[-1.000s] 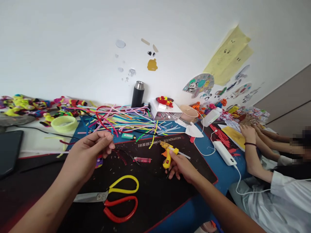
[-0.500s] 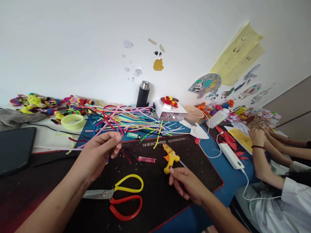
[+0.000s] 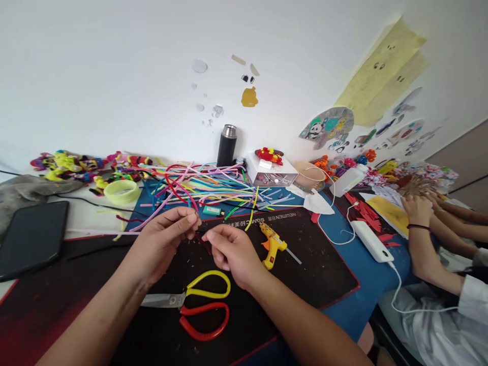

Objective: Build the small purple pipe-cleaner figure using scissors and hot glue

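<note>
My left hand [image 3: 163, 244] hovers over the black mat [image 3: 324, 274] with thumb and fingertips pinched on a small dark piece that I cannot make out. My right hand [image 3: 232, 251] is close beside it, fingers curled and pinching at the same spot. The yellow glue gun [image 3: 271, 243] lies on the mat just right of my right hand, untouched. Scissors with one yellow and one red handle [image 3: 198, 305] lie below both hands. A dark red pipe cleaner scrap [image 3: 204, 243] lies between the hands.
A heap of coloured pipe cleaners [image 3: 198, 185] lies behind the mat, with a black flask [image 3: 226, 145], a white box [image 3: 271, 173] and a green tape ring [image 3: 122, 191]. A dark tablet [image 3: 32, 239] lies at left. Another person's arms [image 3: 427, 229] and a white power bank [image 3: 369, 241] are at right.
My right hand let go of the glue gun, which now lies on the mat, and moved left to meet my left hand. The view shifted slightly.
</note>
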Motion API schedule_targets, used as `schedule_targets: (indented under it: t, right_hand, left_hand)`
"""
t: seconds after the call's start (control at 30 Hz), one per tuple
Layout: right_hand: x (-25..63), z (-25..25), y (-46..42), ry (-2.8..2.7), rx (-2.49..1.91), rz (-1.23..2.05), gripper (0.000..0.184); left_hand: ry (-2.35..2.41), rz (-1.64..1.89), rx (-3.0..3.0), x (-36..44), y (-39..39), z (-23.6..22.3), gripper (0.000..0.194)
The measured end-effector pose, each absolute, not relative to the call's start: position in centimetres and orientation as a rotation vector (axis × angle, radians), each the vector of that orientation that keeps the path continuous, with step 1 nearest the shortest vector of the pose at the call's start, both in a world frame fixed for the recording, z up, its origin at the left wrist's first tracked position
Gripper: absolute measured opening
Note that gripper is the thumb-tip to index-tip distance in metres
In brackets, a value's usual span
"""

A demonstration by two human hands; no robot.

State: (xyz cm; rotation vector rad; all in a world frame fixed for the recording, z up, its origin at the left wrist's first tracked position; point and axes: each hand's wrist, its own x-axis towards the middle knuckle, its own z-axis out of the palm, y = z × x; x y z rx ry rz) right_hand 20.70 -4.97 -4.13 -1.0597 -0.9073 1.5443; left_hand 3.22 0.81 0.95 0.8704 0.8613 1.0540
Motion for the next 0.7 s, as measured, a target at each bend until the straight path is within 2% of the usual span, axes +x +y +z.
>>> schedule_targets:
  t: [0.27, 0.5, 0.7]
  right_hand:
    - [18.8, -1.1, -2.7, -0.772, -0.847, 1.644, 0.047]
    - [18.7, -0.5, -2.5, -0.676, -0.751, 1.799, 0.044]
    - [19.1, -0.7, -2.4, -0.640, -0.754, 1.804, 0.042]
  left_hand:
    - [0.799, 1.110, 0.871, 3.4, 1.3, -1.2, 0.045]
    - [0.784, 1.149, 0.929, 3.2, 1.6, -1.8, 0.041]
    - [0.815, 1.187, 1.157, 2.5, 2.1, -2.5, 0.031]
